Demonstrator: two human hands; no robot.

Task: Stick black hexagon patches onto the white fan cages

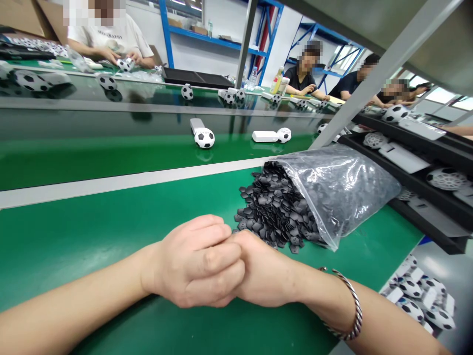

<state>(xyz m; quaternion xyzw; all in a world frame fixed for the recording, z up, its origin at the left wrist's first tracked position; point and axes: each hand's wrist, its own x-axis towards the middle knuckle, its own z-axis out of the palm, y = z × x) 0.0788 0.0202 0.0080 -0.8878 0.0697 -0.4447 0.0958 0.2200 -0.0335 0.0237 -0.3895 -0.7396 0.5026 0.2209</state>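
Left hand (199, 264): fingers folded in, grip clenched, knuckles against the right hand (271, 271); whether anything sits inside cannot be told.
Right wrist: bent, with this hand's fingers mostly hidden, so I cannot tell its grip; a twisted silver-coloured bracelet (357, 305) circles the forearm.
Heap: flat black pentagonal pieces (275, 207) on the smooth green worktop (92, 227), just beyond the right hand, spread from the mouth of a clear plastic bag (354, 182) lying on its side.
Behind: a glossy green conveyor belt (111, 153) carrying white-handled, black-and-white football-patterned items (204, 138).
Right side: stacked black trays (456, 244) bearing white parts; more football-patterned balls (412, 288) below.
Across: a person in a white T-shirt (121, 37), both hands at a patterned ball (125, 64).
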